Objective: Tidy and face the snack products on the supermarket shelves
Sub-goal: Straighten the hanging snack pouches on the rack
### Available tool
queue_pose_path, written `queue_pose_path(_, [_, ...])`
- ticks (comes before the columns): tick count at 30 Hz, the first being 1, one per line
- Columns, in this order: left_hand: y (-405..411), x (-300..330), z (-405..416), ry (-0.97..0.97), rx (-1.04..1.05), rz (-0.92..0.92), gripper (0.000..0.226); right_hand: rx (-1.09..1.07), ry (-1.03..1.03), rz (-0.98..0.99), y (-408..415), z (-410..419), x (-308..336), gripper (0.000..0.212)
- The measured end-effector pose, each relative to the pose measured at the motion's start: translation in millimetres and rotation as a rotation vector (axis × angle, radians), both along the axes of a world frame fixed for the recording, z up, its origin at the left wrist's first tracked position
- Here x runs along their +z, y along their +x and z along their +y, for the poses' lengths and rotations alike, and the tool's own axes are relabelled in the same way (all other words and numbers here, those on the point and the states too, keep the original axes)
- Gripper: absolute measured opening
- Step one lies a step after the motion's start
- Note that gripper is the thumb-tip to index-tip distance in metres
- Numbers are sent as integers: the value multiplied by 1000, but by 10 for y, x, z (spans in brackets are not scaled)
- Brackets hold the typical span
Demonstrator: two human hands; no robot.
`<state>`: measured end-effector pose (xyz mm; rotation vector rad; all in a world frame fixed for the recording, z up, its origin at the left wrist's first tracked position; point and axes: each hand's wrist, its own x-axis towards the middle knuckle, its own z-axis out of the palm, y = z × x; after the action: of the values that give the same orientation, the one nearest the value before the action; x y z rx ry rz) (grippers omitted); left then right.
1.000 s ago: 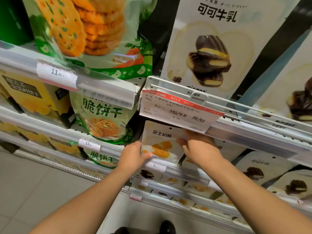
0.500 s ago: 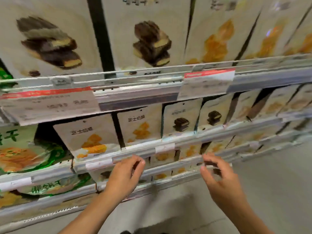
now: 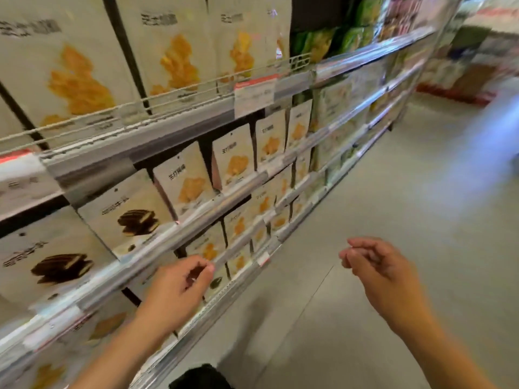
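Observation:
Cream snack packs fill the shelves on the left: packs with yellow biscuit pictures (image 3: 191,181) in the middle row and packs with chocolate sandwich pictures (image 3: 132,217) further left. Big yellow-picture packs (image 3: 174,51) stand on the upper shelf behind a wire rail. My left hand (image 3: 179,284) hovers by the front rail of a low shelf (image 3: 174,237), fingers loosely curled and holding nothing. My right hand (image 3: 376,265) hangs over the aisle floor, away from the shelves, fingers half curled and empty. The picture is motion-blurred.
The shelf run stretches away to the right with green snack bags (image 3: 317,43) further along. A red-topped price tag (image 3: 254,94) hangs on the upper rail. Grey floor (image 3: 365,192) lies to the right. A dark shoe (image 3: 199,377) shows at the bottom.
My view has swung right along the aisle. Both hands have let go of the cream pack they touched a second ago and pulled back; the right hand has moved out over the floor.

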<state>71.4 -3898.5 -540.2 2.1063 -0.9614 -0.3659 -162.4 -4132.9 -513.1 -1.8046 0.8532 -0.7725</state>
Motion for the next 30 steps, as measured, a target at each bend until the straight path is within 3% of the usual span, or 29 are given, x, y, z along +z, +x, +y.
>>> queue_pose_path(6, [331,-100,-500,59,35,-12,16,-36,-62,-26,108,-989,101,23])
queue_pose_path(11, [825,-135,-1364,27,100,-58,11,-91,-53,7,323,-1697,-63,20])
queue_pose_path(15, [1072,-107,-2455,-18,21,-39,18,-160,14,54,384,-2184,-185,18])
queue_pose_path(21, [972,173,-4209,-71,-292,-39,13,-262,47,93,297,-2866,-236,15])
queue_pose_path(24, [830,320,-4851,-148,-379,16,12,-306,41,60,268,-3250,-231,27])
queue_pose_path(30, [844,485,-5787,-179,-292,46,13,-216,-12,40,523,-4513,-86,20])
